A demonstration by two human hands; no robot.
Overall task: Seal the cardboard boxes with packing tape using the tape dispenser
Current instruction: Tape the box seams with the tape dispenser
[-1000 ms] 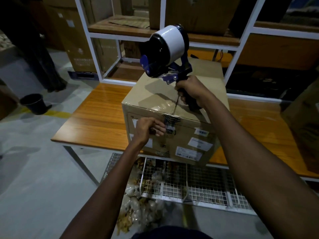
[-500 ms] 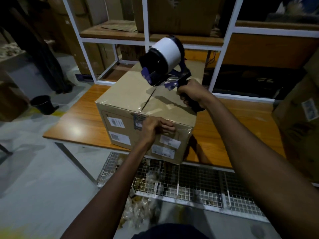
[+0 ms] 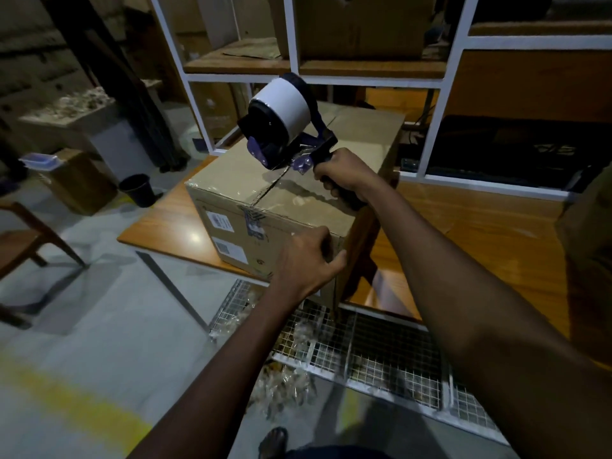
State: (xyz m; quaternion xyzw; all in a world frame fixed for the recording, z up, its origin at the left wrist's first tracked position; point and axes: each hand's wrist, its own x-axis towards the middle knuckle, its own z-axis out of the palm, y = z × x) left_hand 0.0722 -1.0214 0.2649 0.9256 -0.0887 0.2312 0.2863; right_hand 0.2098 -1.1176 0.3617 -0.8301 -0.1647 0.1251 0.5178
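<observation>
The cardboard box (image 3: 298, 180) was tan with white labels (image 3: 220, 223), the tape dispenser (image 3: 281, 127) blue-black with a white roll (image 3: 288, 102), the surface (image 3: 463, 233) orange-brown wood.

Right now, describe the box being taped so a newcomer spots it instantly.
Find the wooden table in front of the white-framed shelving. The cardboard box stands angled at its near left end. What sets it apart: the left hand grips its near corner and the right hand holds the tape dispenser over its top seam.
</observation>
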